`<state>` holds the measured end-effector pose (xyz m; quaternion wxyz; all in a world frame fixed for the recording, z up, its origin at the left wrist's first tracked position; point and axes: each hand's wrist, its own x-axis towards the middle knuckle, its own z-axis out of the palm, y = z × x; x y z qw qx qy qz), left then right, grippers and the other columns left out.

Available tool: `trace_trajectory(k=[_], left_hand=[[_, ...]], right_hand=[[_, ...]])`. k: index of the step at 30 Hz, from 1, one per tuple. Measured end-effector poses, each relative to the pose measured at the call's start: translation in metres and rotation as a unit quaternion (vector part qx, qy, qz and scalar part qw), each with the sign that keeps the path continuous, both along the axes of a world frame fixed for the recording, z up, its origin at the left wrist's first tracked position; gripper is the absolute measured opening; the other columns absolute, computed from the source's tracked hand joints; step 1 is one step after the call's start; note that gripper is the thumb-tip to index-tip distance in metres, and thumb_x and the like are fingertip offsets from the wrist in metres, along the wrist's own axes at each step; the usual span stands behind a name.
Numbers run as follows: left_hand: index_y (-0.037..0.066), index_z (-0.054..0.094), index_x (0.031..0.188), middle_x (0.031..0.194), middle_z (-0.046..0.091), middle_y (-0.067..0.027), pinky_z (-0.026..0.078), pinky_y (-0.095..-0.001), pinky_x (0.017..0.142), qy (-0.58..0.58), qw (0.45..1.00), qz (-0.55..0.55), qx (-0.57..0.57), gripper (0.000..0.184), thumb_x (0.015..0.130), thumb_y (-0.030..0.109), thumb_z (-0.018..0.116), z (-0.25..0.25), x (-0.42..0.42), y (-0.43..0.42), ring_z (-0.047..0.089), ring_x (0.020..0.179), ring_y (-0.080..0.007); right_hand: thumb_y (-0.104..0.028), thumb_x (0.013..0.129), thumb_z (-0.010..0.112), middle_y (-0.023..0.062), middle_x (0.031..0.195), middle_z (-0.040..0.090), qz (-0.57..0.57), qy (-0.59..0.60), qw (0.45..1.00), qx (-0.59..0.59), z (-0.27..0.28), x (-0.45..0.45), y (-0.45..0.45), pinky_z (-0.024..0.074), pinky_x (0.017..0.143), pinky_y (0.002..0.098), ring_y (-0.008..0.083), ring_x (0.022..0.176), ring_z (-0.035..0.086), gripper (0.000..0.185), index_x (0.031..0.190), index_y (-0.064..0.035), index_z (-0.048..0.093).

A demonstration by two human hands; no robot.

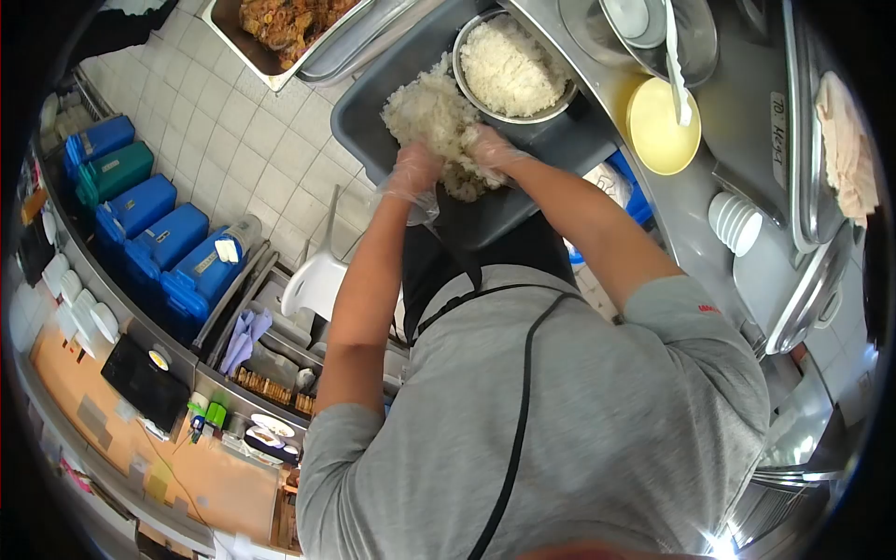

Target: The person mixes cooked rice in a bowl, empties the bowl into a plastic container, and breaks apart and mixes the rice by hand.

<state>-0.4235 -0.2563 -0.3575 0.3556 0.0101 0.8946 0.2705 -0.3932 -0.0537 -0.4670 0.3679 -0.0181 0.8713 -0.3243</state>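
A large mound of cooked white rice [431, 110] lies in a deep grey plastic tub [369, 84]. My left hand [417, 173], in a clear plastic glove, grips the near left side of the rice, its fingertips buried. On the other side of the same clump, my right hand [490, 153], also gloved, has its fingers curled into the rice. Darker bits show in the rice between and below the hands. A round metal bowl [539, 119] heaped with more rice sits in the tub, just beyond my right hand.
A metal pan [271, 73] of reddish-brown food stands at the upper left. To the right, a steel counter [644, 201] holds a yellow bowl [665, 131] and stacked white cups [735, 224]. Blue bins [182, 238] and a white plastic chair [313, 280] are on the left.
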Motion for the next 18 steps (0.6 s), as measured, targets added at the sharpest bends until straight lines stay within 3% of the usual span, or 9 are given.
trace_trajectory(k=[5,7,9,10,11,13,15,17,18], left_hand=[[0.0,0.07,0.11,0.096,0.074,-0.0238,0.058,-0.0418,0.087,-0.132,0.99,0.033,0.03,0.039,0.091,0.034,0.07,-0.021,0.007,0.004,0.073,0.096,-0.0363],[0.004,0.07,0.115,0.101,0.074,-0.0208,0.059,-0.042,0.086,-0.126,0.992,-0.028,0.016,0.044,0.094,0.042,0.068,-0.029,0.011,0.006,0.074,0.098,-0.0323],[0.006,0.068,0.123,0.107,0.073,-0.019,0.06,-0.044,0.085,-0.117,0.991,-0.071,0.002,0.049,0.096,0.047,0.065,-0.022,0.014,0.013,0.073,0.101,-0.0301],[0.01,0.063,0.131,0.117,0.07,-0.0171,0.059,-0.0491,0.084,-0.222,0.935,0.212,0.179,0.054,0.096,0.051,0.064,-0.016,0.018,0.018,0.071,0.106,-0.0308],[0.013,0.059,0.139,0.127,0.067,-0.0151,0.059,-0.0542,0.084,-0.298,0.761,0.47,0.332,0.059,0.097,0.055,0.062,-0.007,0.017,0.023,0.069,0.111,-0.0315],[0.014,0.054,0.143,0.133,0.063,-0.0139,0.058,-0.0581,0.083,-0.408,0.689,0.461,0.382,0.063,0.096,0.056,0.063,-0.002,0.002,0.017,0.067,0.114,-0.0325],[0.016,0.05,0.147,0.139,0.059,-0.0127,0.058,-0.062,0.082,-0.509,0.603,0.444,0.423,0.067,0.096,0.056,0.064,0.015,-0.002,0.017,0.066,0.116,-0.0335],[0.011,0.055,0.141,0.136,0.061,-0.0142,0.058,-0.0585,0.087,-0.412,0.746,0.379,0.361,0.067,0.093,0.056,0.069,0.036,0.008,0.024,0.067,0.113,-0.0315],[0.011,0.055,0.141,0.136,0.061,-0.0142,0.058,-0.0585,0.087,-0.415,0.746,0.38,0.356,0.067,0.093,0.056,0.069,0.041,0.009,0.026,0.067,0.113,-0.0315]], right_hand=[[-0.039,0.093,0.069,0.0144,0.087,0.072,-0.376,-0.139,0.891,-0.211,0.067,0.006,-0.005,0.0539,0.081,0.0408,0.0237,0.087,0.069,0.038,0.097,-0.0024,0.075],[-0.039,0.091,0.076,0.0074,0.094,0.071,-0.361,-0.157,0.901,-0.183,0.119,-0.007,-0.013,0.0541,0.082,0.0358,0.0162,0.089,0.065,0.042,0.108,-0.0005,0.071],[-0.028,0.088,0.081,0.0095,0.11,0.068,-0.442,-0.01,0.813,-0.379,0.118,-0.002,-0.029,0.0539,0.084,0.0347,0.018,0.098,0.064,0.064,0.138,-0.0004,0.052],[-0.018,0.086,0.079,0.0168,0.123,0.063,-0.38,-0.009,0.831,-0.407,0.107,0.001,-0.026,0.054,0.09,0.0354,0.0254,0.105,0.063,0.089,0.156,-0.0023,0.025],[-0.018,0.086,0.079,0.0168,0.123,0.063,-0.382,-0.009,0.83,-0.406,0.111,0.005,-0.021,0.054,0.09,0.0354,0.0254,0.105,0.063,0.089,0.156,-0.0023,0.025],[-0.012,0.086,0.072,0.0204,0.123,0.062,-0.194,0.05,0.943,-0.265,0.133,0.012,-0.013,0.0535,0.093,0.0371,0.0263,0.11,0.061,0.091,0.157,0.0002,0.018],[-0.009,0.085,0.067,0.0251,0.128,0.061,-0.136,-0.032,0.961,-0.239,0.138,0.02,-0.011,0.0534,0.095,0.0397,0.032,0.114,0.064,0.09,0.158,0.0011,0.016],[-0.012,0.085,0.067,0.0291,0.125,0.064,-0.033,0.178,0.968,-0.174,0.106,0.038,-0.014,0.0536,0.094,0.0445,0.0417,0.114,0.065,0.075,0.151,0.0032,0.035],[-0.012,0.085,0.067,0.0291,0.125,0.064,-0.038,0.175,0.968,-0.176,0.103,0.038,-0.012,0.0536,0.094,0.0445,0.0417,0.114,0.065,0.075,0.151,0.0032,0.035]])
